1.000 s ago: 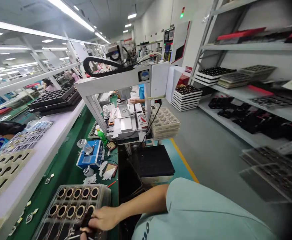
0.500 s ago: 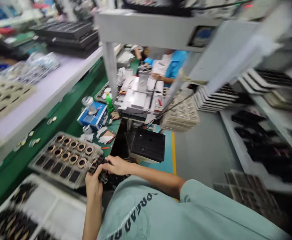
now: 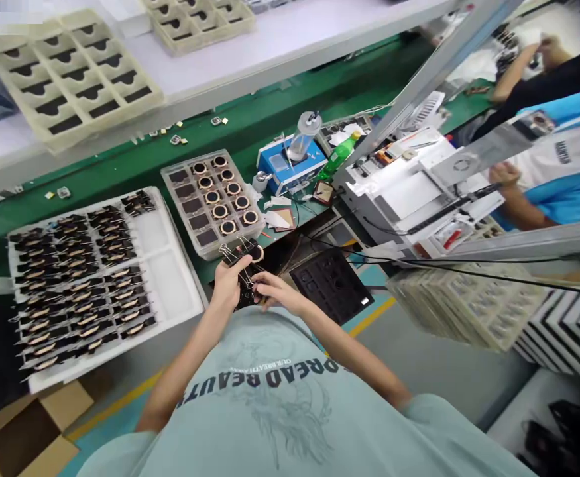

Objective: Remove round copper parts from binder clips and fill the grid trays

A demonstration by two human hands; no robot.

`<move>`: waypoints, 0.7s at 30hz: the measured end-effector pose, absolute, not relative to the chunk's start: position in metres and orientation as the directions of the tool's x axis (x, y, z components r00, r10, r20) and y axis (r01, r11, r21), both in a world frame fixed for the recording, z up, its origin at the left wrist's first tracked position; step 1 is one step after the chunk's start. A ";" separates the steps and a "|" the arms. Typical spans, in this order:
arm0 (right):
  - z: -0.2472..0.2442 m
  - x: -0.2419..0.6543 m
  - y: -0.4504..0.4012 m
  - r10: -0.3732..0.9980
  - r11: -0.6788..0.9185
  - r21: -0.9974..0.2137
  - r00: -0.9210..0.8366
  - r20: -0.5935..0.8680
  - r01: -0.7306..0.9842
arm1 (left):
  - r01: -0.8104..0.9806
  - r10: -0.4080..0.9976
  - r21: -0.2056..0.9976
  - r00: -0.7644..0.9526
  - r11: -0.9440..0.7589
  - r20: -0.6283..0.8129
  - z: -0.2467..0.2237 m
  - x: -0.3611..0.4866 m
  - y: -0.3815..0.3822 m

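In front of my shirt, my left hand (image 3: 227, 285) is closed around a round watch case (image 3: 257, 252) with a gold-coloured rim, clamped in black binder clips with wire handles. My right hand (image 3: 277, 291) has its fingers curled at the lower wire handles of a binder clip (image 3: 248, 281); its fingertips are partly hidden. Just beyond the hands lies a clear tray (image 3: 205, 246) with several gold-rimmed round cases in its pockets. To the left, a white foam tray (image 3: 173, 281) carries rows of similar clipped pieces.
A blue machine (image 3: 274, 173) with a clear cylinder and a green bottle (image 3: 338, 158) stand behind the clear tray. Cream trays (image 3: 78, 83) lie on the upper shelf. A black tray (image 3: 337, 288) sits low at right, near stacked trays (image 3: 463, 301). Co-workers' arms show at far right.
My view has swung left, bringing the white foam tray fully into sight. Both hands remain together on the clipped piece, which now shows more clearly.
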State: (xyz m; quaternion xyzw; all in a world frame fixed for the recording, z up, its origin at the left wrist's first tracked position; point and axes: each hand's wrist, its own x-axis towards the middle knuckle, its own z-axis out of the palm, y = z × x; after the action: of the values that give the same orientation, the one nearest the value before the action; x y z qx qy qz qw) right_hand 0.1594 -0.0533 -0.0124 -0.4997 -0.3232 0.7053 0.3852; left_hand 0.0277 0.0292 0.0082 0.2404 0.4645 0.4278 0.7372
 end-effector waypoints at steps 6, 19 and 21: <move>-0.014 0.151 -0.046 0.896 -0.345 -0.898 -0.189 -0.402 0.273 | -0.407 0.786 0.679 0.203 0.611 -0.585 -0.009 0.034 0.017; -0.081 0.166 -0.030 0.819 -0.565 -0.725 0.161 -0.551 0.393 | -0.294 0.909 0.883 -0.092 0.365 -0.406 -0.014 -0.020 0.042; -0.074 0.169 -0.023 0.852 -0.523 -0.844 0.101 -0.514 0.117 | -0.156 0.921 0.911 -0.022 0.381 -0.389 -0.019 -0.023 0.039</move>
State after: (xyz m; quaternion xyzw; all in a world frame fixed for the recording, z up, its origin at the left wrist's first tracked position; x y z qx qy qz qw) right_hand 0.1692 -0.0232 -0.0738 -0.6665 -0.3633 0.5633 0.3263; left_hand -0.0233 0.0390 -0.0190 0.3396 0.5631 0.4405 0.6112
